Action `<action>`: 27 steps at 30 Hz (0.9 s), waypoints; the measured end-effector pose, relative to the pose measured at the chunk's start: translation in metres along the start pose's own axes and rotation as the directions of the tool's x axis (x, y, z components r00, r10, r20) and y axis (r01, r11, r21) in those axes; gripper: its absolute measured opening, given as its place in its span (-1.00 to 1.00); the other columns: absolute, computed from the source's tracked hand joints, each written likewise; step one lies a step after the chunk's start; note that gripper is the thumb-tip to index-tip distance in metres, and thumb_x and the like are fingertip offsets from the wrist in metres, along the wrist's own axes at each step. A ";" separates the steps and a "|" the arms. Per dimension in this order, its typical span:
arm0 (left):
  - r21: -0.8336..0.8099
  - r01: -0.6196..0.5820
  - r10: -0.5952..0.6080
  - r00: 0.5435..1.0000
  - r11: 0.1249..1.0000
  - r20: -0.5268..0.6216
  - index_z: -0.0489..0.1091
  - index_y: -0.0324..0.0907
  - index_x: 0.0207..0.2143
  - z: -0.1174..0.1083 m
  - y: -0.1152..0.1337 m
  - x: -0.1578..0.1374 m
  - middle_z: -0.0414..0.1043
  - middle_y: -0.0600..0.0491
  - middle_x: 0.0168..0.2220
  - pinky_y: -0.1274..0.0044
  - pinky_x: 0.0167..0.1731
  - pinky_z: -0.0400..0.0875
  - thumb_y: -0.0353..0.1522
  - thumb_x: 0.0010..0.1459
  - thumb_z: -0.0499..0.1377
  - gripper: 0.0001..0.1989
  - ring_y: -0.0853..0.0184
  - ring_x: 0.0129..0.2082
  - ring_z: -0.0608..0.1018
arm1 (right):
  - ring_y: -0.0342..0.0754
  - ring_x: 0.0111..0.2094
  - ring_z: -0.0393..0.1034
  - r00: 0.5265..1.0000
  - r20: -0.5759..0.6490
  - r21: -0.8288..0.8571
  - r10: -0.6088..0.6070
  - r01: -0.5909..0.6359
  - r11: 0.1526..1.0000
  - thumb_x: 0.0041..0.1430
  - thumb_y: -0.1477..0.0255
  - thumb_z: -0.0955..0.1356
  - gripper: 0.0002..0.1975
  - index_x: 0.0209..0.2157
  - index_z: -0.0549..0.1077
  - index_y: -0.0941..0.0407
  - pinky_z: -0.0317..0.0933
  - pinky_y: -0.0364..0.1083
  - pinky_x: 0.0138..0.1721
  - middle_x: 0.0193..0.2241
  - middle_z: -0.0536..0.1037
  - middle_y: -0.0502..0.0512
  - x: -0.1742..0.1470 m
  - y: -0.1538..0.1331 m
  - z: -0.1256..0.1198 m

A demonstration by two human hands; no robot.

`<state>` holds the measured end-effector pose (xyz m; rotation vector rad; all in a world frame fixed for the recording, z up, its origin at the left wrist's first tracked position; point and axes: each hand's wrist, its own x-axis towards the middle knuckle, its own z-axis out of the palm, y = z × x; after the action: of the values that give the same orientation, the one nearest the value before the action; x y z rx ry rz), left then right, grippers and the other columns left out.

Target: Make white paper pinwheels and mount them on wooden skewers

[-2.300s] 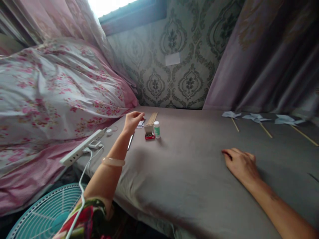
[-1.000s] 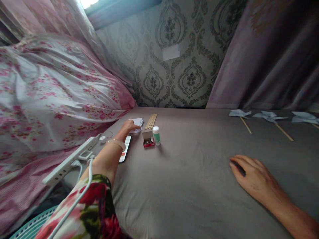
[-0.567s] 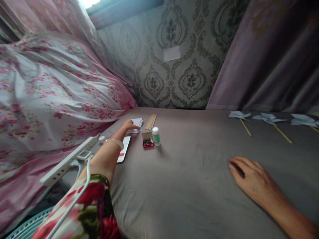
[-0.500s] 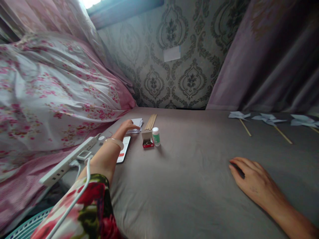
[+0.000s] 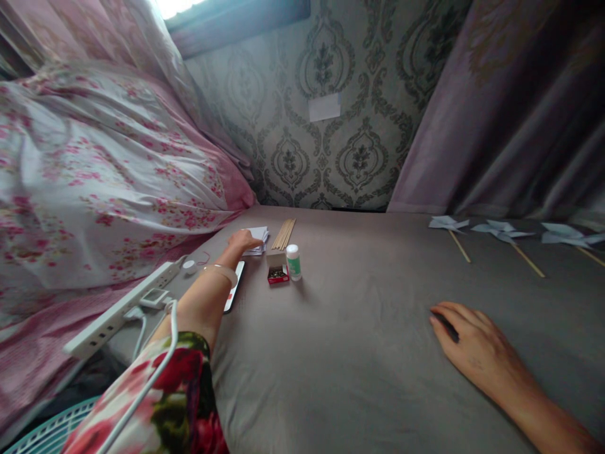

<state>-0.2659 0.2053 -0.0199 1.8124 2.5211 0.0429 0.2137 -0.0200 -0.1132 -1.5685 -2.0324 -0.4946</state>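
Observation:
My left hand [image 5: 244,241], with a pale bangle [image 5: 224,275] at the wrist, reaches to a stack of white paper sheets [image 5: 259,234]. One digit stretches out across the sheets; its other fingers are mostly hidden. A phone [image 5: 234,289] lies partly under the left forearm. Right of the papers are several thin wooden sticks [image 5: 284,234], an open red box [image 5: 278,275] of small dark metallic bits, and a white bottle with a green label [image 5: 293,262]. My right hand [image 5: 467,334] rests palm down, fingers loosely bent, thumb apart over a dark gap.
Three paper pinwheels on sticks [image 5: 503,231] lie at the far right of the grey sheet [image 5: 350,353]. A white power strip [image 5: 120,309] with plugged-in cables runs along the left, beside floral bedding [image 5: 118,164]. A teal basket [image 5: 51,429] shows at lower left.
The view has shifted slightly, so most things sit a little further left. My left hand stays at the paper stack; my right hand keeps its place on the sheet.

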 end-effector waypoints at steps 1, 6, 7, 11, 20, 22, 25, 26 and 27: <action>0.002 0.003 -0.003 1.000 1.000 -0.003 0.52 -0.28 -0.16 0.000 0.000 -0.001 0.50 -0.27 -0.07 0.47 -0.29 0.35 -0.05 -0.09 0.21 -0.44 -0.02 -0.08 0.51 | 0.13 -0.23 0.42 1.000 -0.002 0.000 0.002 -0.002 1.000 0.25 0.30 0.17 -0.65 -0.23 0.49 0.19 0.31 0.10 -0.15 -0.21 0.55 0.25 0.000 0.000 0.001; 0.004 -0.002 0.002 1.000 1.000 0.002 0.53 -0.25 -0.22 -0.001 0.000 -0.004 0.52 -0.22 -0.13 0.48 -0.27 0.36 -0.02 -0.11 0.23 -0.47 0.01 -0.10 0.53 | 0.14 -0.22 0.42 1.000 -0.003 0.008 0.008 -0.008 1.000 0.24 0.31 0.17 -0.65 -0.23 0.50 0.20 0.31 0.11 -0.15 -0.20 0.55 0.26 0.000 0.001 0.002; 0.004 -0.005 0.005 1.000 1.000 0.004 0.54 -0.24 -0.23 -0.002 0.000 -0.004 0.53 -0.22 -0.14 0.48 -0.27 0.36 -0.02 -0.12 0.24 -0.47 0.02 -0.12 0.53 | 0.14 -0.22 0.42 1.000 -0.004 0.006 0.003 -0.003 1.000 0.24 0.31 0.17 -0.65 -0.23 0.50 0.20 0.32 0.11 -0.16 -0.21 0.55 0.26 0.000 0.001 0.001; 0.002 -0.019 0.019 1.000 1.000 0.010 0.55 -0.25 -0.26 -0.003 -0.002 -0.004 0.53 -0.21 -0.18 0.47 -0.28 0.35 -0.02 -0.11 0.24 -0.49 0.04 -0.16 0.54 | 0.13 -0.24 0.42 1.000 0.005 0.001 0.004 -0.004 1.000 0.24 0.31 0.17 -0.65 -0.23 0.50 0.20 0.32 0.11 -0.16 -0.21 0.55 0.25 0.001 0.000 -0.001; -0.020 -0.039 0.039 0.999 0.999 0.023 0.56 -0.25 -0.30 -0.006 -0.005 -0.003 0.55 -0.15 -0.25 0.53 -0.36 0.31 -0.04 -0.10 0.23 -0.52 0.14 -0.24 0.53 | 0.14 -0.21 0.42 0.999 0.031 0.013 0.026 -0.026 1.000 0.24 0.30 0.16 -0.65 -0.22 0.50 0.18 0.32 0.11 -0.17 -0.19 0.55 0.26 0.000 0.001 0.000; -0.031 -0.045 0.046 0.999 0.999 0.026 0.56 -0.24 -0.31 -0.008 -0.007 -0.002 0.55 -0.13 -0.26 0.55 -0.39 0.29 -0.03 -0.10 0.23 -0.53 0.15 -0.26 0.53 | 0.15 -0.21 0.42 0.999 0.029 0.014 0.032 -0.032 0.999 0.24 0.31 0.17 -0.65 -0.23 0.50 0.18 0.32 0.12 -0.17 -0.19 0.55 0.26 0.000 0.001 0.000; -0.051 -0.061 0.063 0.998 0.997 0.031 0.57 -0.22 -0.32 -0.010 -0.010 -0.002 0.56 -0.08 -0.29 0.58 -0.41 0.27 -0.05 -0.10 0.23 -0.55 0.19 -0.27 0.53 | 0.15 -0.22 0.43 0.999 0.023 0.020 0.027 -0.027 0.999 0.23 0.32 0.17 -0.66 -0.23 0.50 0.18 0.32 0.12 -0.16 -0.20 0.55 0.26 0.000 0.001 0.000; -0.057 -0.068 0.070 0.997 0.996 0.033 0.57 -0.22 -0.31 -0.011 -0.011 -0.001 0.56 -0.07 -0.30 0.58 -0.41 0.27 -0.05 -0.09 0.23 -0.55 0.21 -0.28 0.53 | 0.15 -0.22 0.43 0.999 0.023 0.021 0.023 -0.024 0.999 0.23 0.32 0.17 -0.66 -0.23 0.50 0.19 0.32 0.12 -0.15 -0.21 0.55 0.25 0.000 0.001 0.000; -0.062 -0.075 0.077 0.996 0.995 0.035 0.57 -0.22 -0.31 -0.011 -0.012 -0.001 0.57 -0.06 -0.30 0.59 -0.42 0.26 -0.05 -0.09 0.23 -0.56 0.22 -0.28 0.53 | 0.14 -0.22 0.43 0.999 0.025 0.021 0.020 -0.021 1.000 0.23 0.32 0.18 -0.66 -0.23 0.50 0.19 0.32 0.12 -0.14 -0.20 0.55 0.25 0.000 0.001 0.000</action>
<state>-0.2773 0.2005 -0.0094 1.8673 2.3984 0.0855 0.2144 -0.0200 -0.1128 -1.5892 -2.0314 -0.4462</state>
